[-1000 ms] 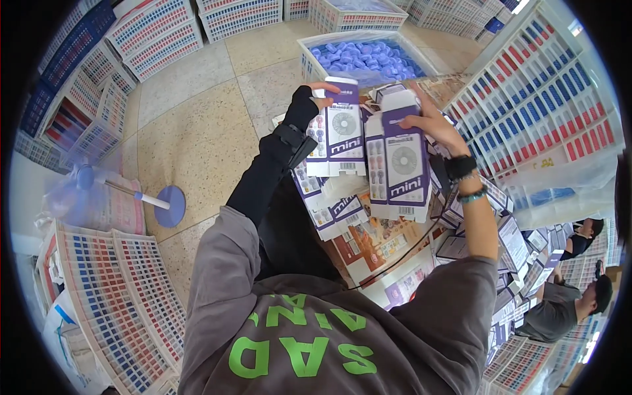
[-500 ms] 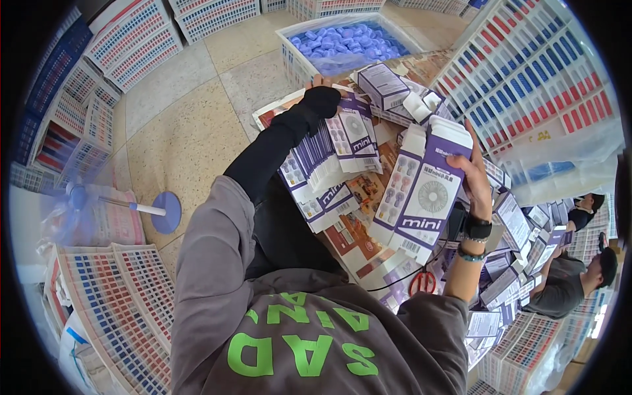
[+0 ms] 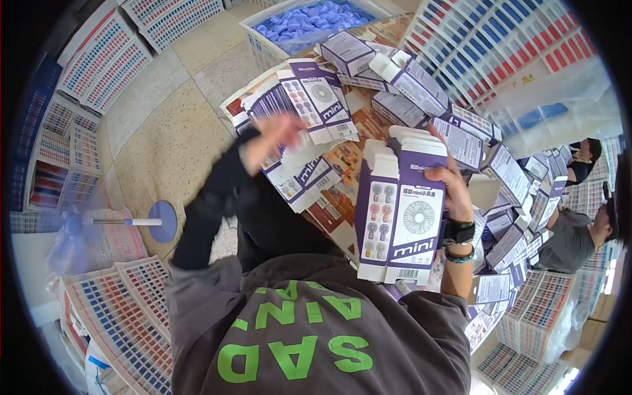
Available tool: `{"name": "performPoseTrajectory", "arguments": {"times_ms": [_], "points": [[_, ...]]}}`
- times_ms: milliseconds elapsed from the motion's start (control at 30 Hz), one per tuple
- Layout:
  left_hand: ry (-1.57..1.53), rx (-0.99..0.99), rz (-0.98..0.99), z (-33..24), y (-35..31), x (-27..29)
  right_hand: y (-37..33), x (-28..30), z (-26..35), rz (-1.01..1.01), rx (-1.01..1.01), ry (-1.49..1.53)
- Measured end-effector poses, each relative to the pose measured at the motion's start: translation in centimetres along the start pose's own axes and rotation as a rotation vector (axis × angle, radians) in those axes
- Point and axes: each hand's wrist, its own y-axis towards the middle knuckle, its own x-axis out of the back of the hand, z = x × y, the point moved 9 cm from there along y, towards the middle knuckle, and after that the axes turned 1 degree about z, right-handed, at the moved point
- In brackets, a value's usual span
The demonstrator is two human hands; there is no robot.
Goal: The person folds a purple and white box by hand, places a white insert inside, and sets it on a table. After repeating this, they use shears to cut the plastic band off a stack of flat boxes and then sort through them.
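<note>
A purple and white carton [image 3: 417,214] with a fan picture on its front stands in my right hand [image 3: 454,187]. My fingers and thumb grip its right edge, and its top flaps stick up. My left hand [image 3: 273,137], in a black sleeve, is smeared by motion, so its fingers do not show clearly. It hovers over a stack of flat cartons [image 3: 316,99] fanned out on the table. Another flat carton [image 3: 306,178] lies just below that hand.
Folded boxes [image 3: 421,85] crowd the table's far side and heap up along the right. Behind the table stands a white crate of blue round parts [image 3: 316,23]. Stacked baskets [image 3: 513,46] rise at the right, and a co-worker [image 3: 579,237] sits beyond the heap.
My left hand has come back toward me from the far end of the flat stack. The carton in my right hand has shifted slightly nearer and left, and turned more upright.
</note>
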Motion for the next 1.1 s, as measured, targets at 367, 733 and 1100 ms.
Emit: {"name": "performPoseTrajectory", "arguments": {"times_ms": [367, 733, 1100], "points": [[-0.464, 0.058, -0.261, 6.8, -6.4, -21.5, -4.0, 0.2, -9.4, -0.057, -0.201, 0.126], [-0.656, 0.060, -0.663, 12.2, -5.4, -23.3, -8.1, 4.2, -6.1, 0.000, -0.023, -0.647], [-0.382, -0.011, -0.764, 10.7, -2.1, -21.7, -4.5, 9.7, -10.2, -0.276, -0.041, -1.843]]}}
